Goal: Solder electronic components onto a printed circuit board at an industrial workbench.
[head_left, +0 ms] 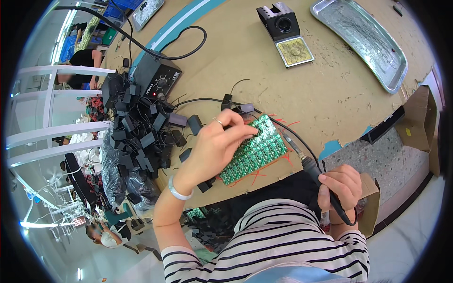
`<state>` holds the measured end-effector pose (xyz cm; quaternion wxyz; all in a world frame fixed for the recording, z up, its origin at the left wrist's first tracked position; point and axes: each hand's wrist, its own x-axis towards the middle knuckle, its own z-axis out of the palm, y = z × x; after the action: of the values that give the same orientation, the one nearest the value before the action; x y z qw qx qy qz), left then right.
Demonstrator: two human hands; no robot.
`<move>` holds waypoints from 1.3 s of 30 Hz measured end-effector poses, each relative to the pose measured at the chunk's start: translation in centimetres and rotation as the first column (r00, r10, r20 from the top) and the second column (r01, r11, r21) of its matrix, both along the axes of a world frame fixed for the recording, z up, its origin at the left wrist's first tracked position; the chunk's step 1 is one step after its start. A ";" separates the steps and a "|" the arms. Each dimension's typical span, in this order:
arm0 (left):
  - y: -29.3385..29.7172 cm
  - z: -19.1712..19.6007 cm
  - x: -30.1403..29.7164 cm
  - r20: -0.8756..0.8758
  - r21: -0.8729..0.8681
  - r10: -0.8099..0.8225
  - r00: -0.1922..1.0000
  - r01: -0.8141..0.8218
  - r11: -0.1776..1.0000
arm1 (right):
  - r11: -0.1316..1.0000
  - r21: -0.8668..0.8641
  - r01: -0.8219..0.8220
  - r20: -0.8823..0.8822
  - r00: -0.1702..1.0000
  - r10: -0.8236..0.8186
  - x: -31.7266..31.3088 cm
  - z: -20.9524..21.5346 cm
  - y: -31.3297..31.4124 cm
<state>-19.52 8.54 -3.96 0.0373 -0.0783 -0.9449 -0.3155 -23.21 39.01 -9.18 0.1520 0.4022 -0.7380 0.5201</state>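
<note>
My left hand (222, 143) reaches over a green circuit board panel (264, 150), its thumb and forefinger pinched at the panel's upper part. Whatever lies between those fingertips is too small to make out. In my right hand (340, 188) is a soldering iron (311, 167), its dark handle gripped and its metal tip pointing up and left, beside the panel's right edge and apart from it. Red wires (257, 178) stick out around the panel, which lies near the table's front edge. A small black box-shaped part (227, 101) and a grey one (247, 108) lie just beyond it.
Many black boxes with leads (141, 137) are heaped at left, by a soldering station (158, 75). An iron stand (283, 23) with a yellow sponge tray (295, 51) is at the back; a metal tray (373, 52) lies far right. The iron's cord (302, 137) crosses the table (226, 56).
</note>
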 end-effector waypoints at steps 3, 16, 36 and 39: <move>1.0 0.0 0.6 -0.112 -0.094 -0.026 0.993 0.015 0.995 | 1.000 0.005 0.004 -0.009 1.000 -0.004 0.1 0.2 0.0; -4.6 4.5 0.7 -0.128 0.943 0.508 0.852 -0.053 0.328 | 1.000 0.002 -0.009 0.003 1.000 0.009 -0.1 0.0 -0.2; 0.4 -0.7 -4.8 0.030 0.006 -0.054 0.998 0.054 0.999 | 0.996 -0.092 0.020 0.081 0.997 -0.012 -2.3 -1.8 -2.5; 0.4 -1.0 -5.0 0.005 -0.024 -0.076 0.997 0.076 0.997 | 0.997 -0.075 0.018 0.085 0.996 -0.011 -2.4 -2.0 -2.7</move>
<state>-24.48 8.89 -4.98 0.0221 -0.1141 -0.9450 -0.3056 -25.58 36.28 -11.14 0.1396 0.3684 -0.7264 0.5631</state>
